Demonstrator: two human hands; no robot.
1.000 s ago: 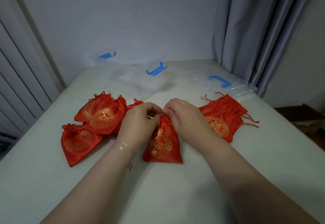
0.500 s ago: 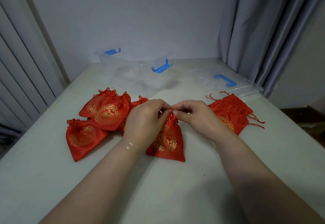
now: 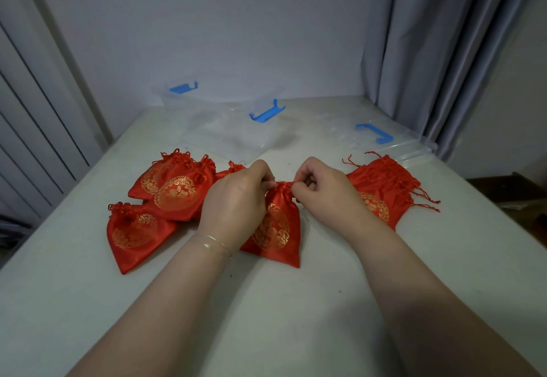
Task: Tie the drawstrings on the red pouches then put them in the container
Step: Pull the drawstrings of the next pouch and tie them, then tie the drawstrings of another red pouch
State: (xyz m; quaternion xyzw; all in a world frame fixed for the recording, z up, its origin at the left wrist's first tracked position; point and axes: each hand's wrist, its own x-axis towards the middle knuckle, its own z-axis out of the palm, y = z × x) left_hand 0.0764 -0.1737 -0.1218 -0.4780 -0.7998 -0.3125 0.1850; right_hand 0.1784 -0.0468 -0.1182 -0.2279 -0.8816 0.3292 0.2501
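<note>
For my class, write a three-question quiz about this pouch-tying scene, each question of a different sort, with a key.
1. True or false: the left hand and right hand both pinch the top of the middle red pouch.
2. Where do the pouches with loose, untied strings lie? A) left of the hands B) right of the hands C) inside the container
3. Fill in: the clear container has clips coloured ____.

Key: 1 true; 2 B; 3 blue.
</note>
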